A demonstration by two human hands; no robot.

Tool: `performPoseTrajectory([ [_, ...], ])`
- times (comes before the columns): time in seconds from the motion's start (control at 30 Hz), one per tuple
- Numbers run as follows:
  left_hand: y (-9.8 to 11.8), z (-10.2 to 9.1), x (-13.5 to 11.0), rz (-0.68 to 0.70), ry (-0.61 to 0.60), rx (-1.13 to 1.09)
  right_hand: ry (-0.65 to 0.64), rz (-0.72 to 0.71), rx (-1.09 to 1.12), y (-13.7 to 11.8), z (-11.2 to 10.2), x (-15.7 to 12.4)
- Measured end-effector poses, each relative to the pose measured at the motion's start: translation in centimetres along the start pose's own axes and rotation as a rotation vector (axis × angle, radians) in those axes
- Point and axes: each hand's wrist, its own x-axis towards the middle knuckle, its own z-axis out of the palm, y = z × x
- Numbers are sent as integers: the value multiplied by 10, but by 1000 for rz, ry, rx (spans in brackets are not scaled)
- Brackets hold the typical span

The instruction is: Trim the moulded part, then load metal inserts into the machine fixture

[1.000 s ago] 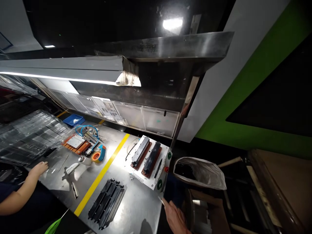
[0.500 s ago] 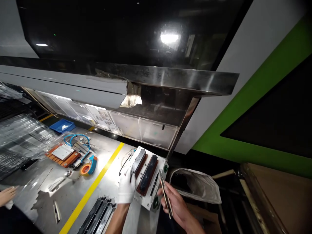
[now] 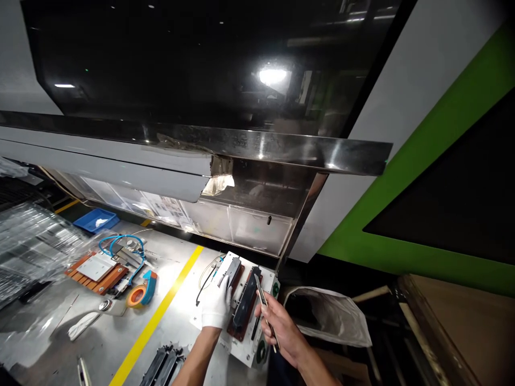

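My left hand (image 3: 216, 305), in a white glove, lies on the left black block (image 3: 232, 268) of a white fixture plate (image 3: 245, 351) at the bench's right end, fingers curled over it. My bare right hand (image 3: 278, 327) pinches a thin dark strip (image 3: 261, 300), held slanted just above the right black block (image 3: 245, 297). Both blocks sit on reddish-brown bases. Green buttons (image 3: 261, 351) are on the plate's near edge.
A yellow line (image 3: 161, 316) crosses the steel bench. To the left lie an orange and blue tape roll (image 3: 140, 292), an orange jig (image 3: 96, 268) with blue tubing, a blue bin (image 3: 96, 220) and clear trays (image 3: 28, 241). Black ribbed parts (image 3: 161, 367) lie near me. A lined waste bag (image 3: 330, 316) stands right.
My view has shifted up and right. My left hand has slid further onto the left block. My right hand has brought the strip closer over the right block. The other person's hand has left view.
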Motion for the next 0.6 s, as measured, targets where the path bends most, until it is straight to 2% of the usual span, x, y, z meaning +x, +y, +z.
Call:
performPoseTrajectory([
  [0.07, 4, -4, 1, -7, -8, 40, 18, 8, -48, 5, -3, 5],
  [0.13, 5, -5, 0, -48, -51, 89, 82, -3, -216, 12, -9, 15],
  [0.2, 4, -6, 1, -62, -88, 123, 162, -87, -520, 19, -15, 29],
  [0.3, -1, -7, 4, 6, -105, 162, 224, -262, -1042, 26, -14, 54],
  [0.4, -8, -4, 9, 82, -101, 160, 254, -291, -1418, 27, -2, 78],
  [0.5, -18, 7, 8, 98, -60, 144, 293, -295, -1615, 26, 14, 97],
  [0.6, -27, 19, 4, 99, -7, 185, 291, -289, -1700, 26, 24, 108],
])
